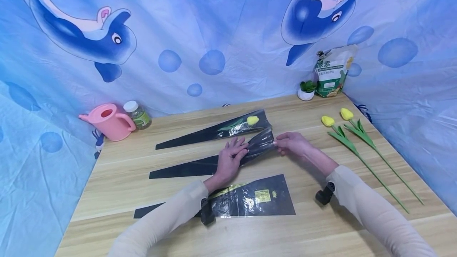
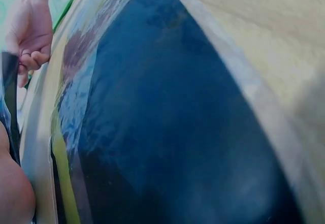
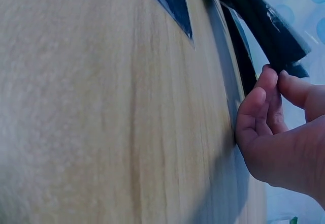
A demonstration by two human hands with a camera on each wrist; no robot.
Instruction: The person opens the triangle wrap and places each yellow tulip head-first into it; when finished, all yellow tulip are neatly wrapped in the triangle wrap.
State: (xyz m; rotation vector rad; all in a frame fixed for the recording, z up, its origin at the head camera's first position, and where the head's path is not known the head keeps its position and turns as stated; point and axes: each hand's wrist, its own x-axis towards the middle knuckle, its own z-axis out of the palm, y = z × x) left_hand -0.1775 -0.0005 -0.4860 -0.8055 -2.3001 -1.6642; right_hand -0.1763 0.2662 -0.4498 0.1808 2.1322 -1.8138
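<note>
In the head view, a tapered black flower sleeve (image 1: 192, 168) with a clear front lies across the table, its wide end to the right. My left hand (image 1: 228, 160) rests on its upper half with fingers spread. At the wide end, my right hand (image 1: 294, 144) pinches the mouth's edge between thumb and fingertips; the right wrist view shows this edge of the sleeve (image 3: 274, 36) raised off the wood. Behind lies another sleeve (image 1: 185, 140) with a yellow tulip (image 1: 252, 120) inside. Nearer me is a flat third sleeve (image 1: 250, 199) with gold print, partly covered by my left forearm.
Two loose yellow tulips, the left tulip (image 1: 344, 142) and the right tulip (image 1: 367, 140), lie at the right. A pink watering can (image 1: 110, 124) and a lidded jar (image 1: 139, 116) stand back left. A potted plant (image 1: 306, 91) and a green-white bag (image 1: 332, 76) stand back right.
</note>
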